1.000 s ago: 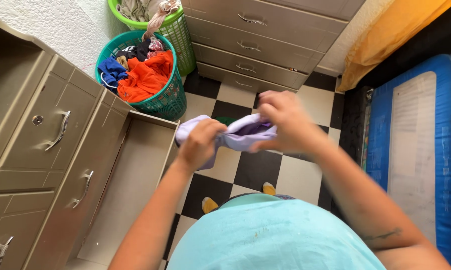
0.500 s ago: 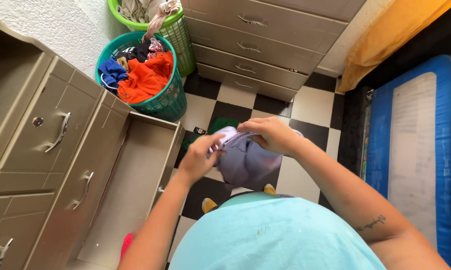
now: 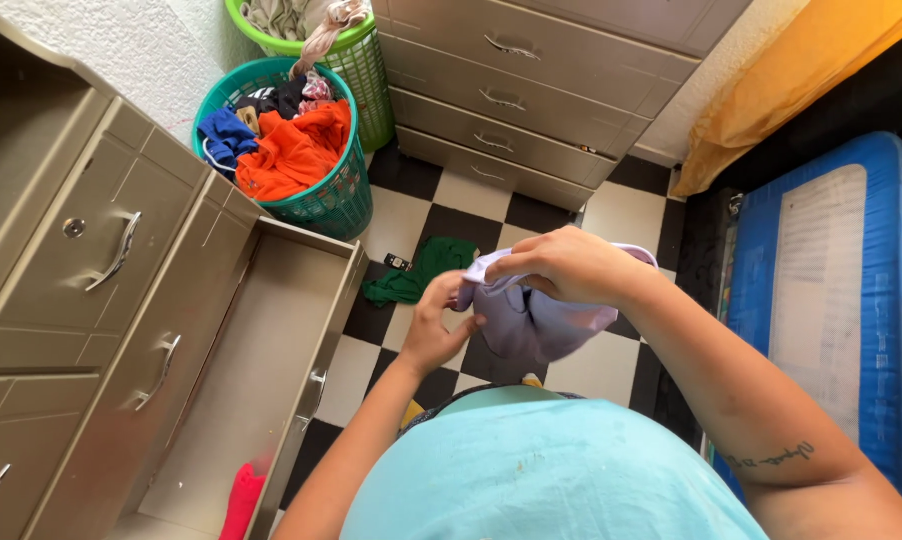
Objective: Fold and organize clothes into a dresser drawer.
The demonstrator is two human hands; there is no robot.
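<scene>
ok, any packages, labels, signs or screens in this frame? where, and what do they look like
No packages, signs or screens in view.
Printed panel: on the blue pad at far right; tall pale grey rectangle with faint lines of print, blue border around it.
Small dark object: on the checkered floor beside the green cloth; too small to identify.

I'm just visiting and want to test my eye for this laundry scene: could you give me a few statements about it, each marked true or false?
1. Both hands grip the lilac garment. True: the left hand and the right hand hold it.
2. The open drawer is packed full. False: only a red cloth shows in it.
3. A green cloth lies on the checkered floor. True.
4. The teal basket holds nothing. False: an orange garment and others fill it.
</scene>
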